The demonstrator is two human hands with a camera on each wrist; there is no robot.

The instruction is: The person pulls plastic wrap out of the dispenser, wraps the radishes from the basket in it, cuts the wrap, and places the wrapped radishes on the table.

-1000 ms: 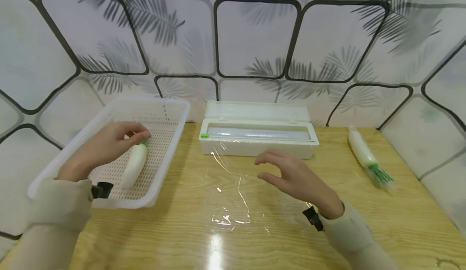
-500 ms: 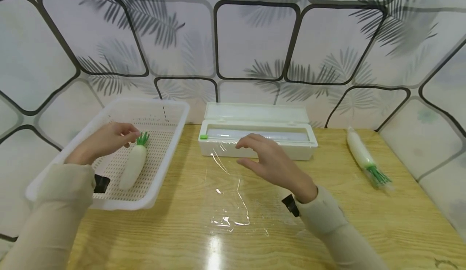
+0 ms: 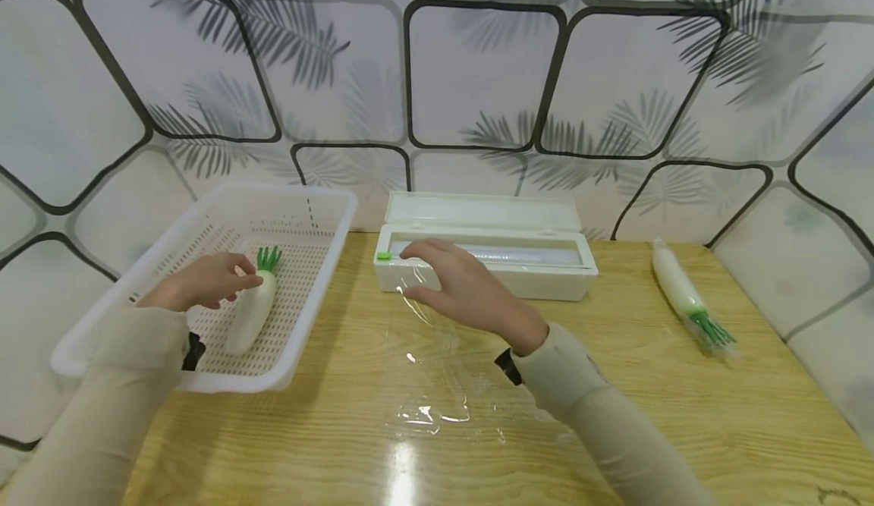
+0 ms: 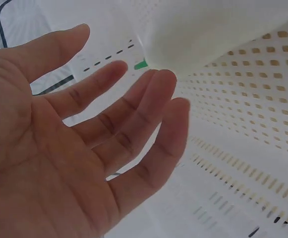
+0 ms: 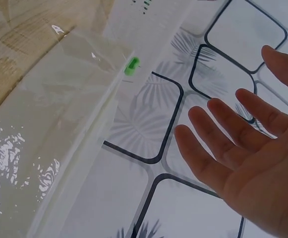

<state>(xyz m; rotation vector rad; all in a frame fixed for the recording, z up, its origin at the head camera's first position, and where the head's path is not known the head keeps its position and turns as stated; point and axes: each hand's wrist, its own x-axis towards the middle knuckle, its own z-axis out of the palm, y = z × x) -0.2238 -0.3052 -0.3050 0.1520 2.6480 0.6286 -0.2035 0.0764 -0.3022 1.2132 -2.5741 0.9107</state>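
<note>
My left hand [image 3: 208, 282] hovers inside the white basket [image 3: 246, 382], beside a white radish [image 3: 256, 312] with green leaf stubs. In the left wrist view, the fingers of this hand [image 4: 54, 144] are loosely bent with nothing between them, and their tips come close to the radish [image 4: 203, 34]; contact cannot be told. My right hand [image 3: 471, 290], fingers spread and holding nothing, is in the air in front of the open cling film dispenser [image 3: 546, 286]. A sheet of clear film [image 3: 437, 385] stretches from the dispenser over the table.
A second radish [image 3: 683, 293], wrapped in film, lies on the wooden table [image 3: 683, 430] at the right. The dispenser's lid [image 3: 485, 210] stands raised against the patterned backdrop [image 3: 478, 73]. A green slider [image 5: 132, 66] sits at one end of its edge.
My right hand has moved left across the front of the dispenser. My left hand has come away from the radish's leaf end and lowered toward its side. The radish lies in place.
</note>
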